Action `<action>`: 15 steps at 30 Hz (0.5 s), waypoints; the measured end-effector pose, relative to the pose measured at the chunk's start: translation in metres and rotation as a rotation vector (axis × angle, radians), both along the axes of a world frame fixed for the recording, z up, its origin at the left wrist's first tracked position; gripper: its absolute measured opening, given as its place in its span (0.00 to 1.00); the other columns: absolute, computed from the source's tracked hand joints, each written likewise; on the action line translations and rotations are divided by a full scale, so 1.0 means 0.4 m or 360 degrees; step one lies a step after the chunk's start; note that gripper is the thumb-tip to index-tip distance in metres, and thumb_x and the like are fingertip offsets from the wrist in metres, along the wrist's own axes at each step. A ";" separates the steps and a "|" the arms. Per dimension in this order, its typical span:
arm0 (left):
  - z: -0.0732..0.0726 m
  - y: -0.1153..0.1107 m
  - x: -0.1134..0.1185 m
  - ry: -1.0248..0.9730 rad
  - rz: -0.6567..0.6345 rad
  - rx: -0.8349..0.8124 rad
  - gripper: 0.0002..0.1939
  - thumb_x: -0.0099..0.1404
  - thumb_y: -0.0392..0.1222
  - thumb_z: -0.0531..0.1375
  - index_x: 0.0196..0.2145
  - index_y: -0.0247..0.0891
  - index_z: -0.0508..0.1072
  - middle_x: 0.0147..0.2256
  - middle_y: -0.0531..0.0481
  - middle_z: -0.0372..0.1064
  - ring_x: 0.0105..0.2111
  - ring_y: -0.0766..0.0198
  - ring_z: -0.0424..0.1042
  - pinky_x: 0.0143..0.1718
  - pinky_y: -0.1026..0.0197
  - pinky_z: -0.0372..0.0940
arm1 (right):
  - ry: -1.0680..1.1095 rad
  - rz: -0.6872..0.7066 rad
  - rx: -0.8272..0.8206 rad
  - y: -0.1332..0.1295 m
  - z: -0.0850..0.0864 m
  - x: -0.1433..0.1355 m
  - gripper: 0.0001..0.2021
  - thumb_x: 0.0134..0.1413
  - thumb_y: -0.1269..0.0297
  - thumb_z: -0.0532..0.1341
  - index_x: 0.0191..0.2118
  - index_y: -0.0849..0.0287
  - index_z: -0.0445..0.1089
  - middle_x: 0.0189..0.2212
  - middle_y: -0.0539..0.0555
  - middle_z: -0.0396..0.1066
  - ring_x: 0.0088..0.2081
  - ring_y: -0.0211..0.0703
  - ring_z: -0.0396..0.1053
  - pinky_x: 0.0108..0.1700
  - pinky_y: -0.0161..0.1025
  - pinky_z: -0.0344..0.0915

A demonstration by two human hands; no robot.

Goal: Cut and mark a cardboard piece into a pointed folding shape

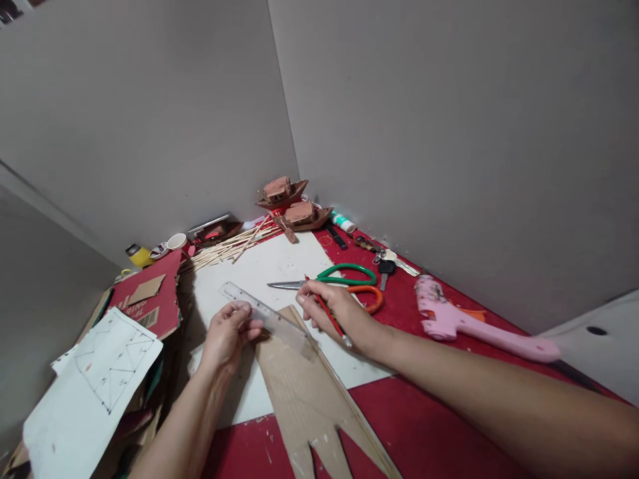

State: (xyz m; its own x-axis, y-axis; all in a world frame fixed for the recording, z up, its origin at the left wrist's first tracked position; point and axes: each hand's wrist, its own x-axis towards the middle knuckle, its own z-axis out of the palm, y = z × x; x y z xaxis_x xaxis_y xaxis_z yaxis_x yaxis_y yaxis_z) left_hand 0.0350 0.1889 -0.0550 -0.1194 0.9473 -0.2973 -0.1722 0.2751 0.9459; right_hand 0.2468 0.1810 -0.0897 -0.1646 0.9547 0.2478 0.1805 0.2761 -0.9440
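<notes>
My left hand [228, 334] pinches a clear plastic ruler [269, 317], which slants over the top end of a piece of brown cardboard [299, 386]. The cardboard has pointed cuts at its near end and lies across a white sheet [249, 399] and the red table. Between the fingers of my right hand [339, 316] is a red pencil [327, 311], its eraser end toward me. Just behind that hand lie scissors [347, 273] with one green and one orange handle, blades pointing left.
A pink glue gun [479, 326] and keys [387, 267] lie on the right. Thin wooden sticks [234, 247] and two small model boats [304, 216] are at the back. Stacked cardboard [167, 293] and a paper with a drawing [94, 392] occupy the left.
</notes>
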 end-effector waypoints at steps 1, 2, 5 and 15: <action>0.001 0.000 0.003 -0.0010 0.0065 0.0024 0.05 0.60 0.28 0.62 0.30 0.34 0.70 0.23 0.52 0.71 0.20 0.68 0.74 0.22 0.69 0.70 | 0.0024 0.0038 -0.0032 -0.003 0.002 -0.002 0.09 0.59 0.57 0.59 0.32 0.57 0.65 0.22 0.47 0.67 0.22 0.37 0.64 0.25 0.34 0.59; 0.002 0.000 0.007 -0.0016 0.0127 0.0052 0.06 0.61 0.28 0.61 0.29 0.35 0.69 0.22 0.54 0.70 0.21 0.70 0.74 0.25 0.69 0.70 | 0.0054 0.0087 -0.0071 -0.006 0.004 -0.004 0.09 0.57 0.57 0.61 0.34 0.57 0.66 0.22 0.47 0.67 0.23 0.37 0.64 0.25 0.33 0.60; 0.005 -0.006 0.021 -0.0005 0.0215 0.0117 0.07 0.62 0.30 0.61 0.29 0.36 0.68 0.22 0.56 0.70 0.24 0.71 0.75 0.30 0.69 0.71 | 0.0174 0.0245 -0.0225 -0.014 0.011 -0.009 0.14 0.52 0.54 0.64 0.39 0.58 0.66 0.22 0.47 0.67 0.22 0.36 0.65 0.23 0.33 0.61; 0.090 -0.140 -0.014 0.1311 0.0009 0.0863 0.10 0.62 0.46 0.63 0.27 0.38 0.74 0.27 0.48 0.73 0.32 0.59 0.72 0.38 0.59 0.65 | 0.0305 0.0248 -0.0354 0.002 0.021 0.015 0.12 0.56 0.54 0.60 0.37 0.58 0.66 0.24 0.49 0.70 0.20 0.33 0.63 0.18 0.29 0.59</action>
State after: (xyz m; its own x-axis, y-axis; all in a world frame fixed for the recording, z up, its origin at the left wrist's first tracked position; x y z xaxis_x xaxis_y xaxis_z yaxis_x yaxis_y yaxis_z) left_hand 0.0296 0.1330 -0.0191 -0.0991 0.9296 0.3551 0.5970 -0.2299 0.7686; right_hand 0.2530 0.1818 -0.0813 -0.2836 0.9559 0.0767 -0.0342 0.0699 -0.9970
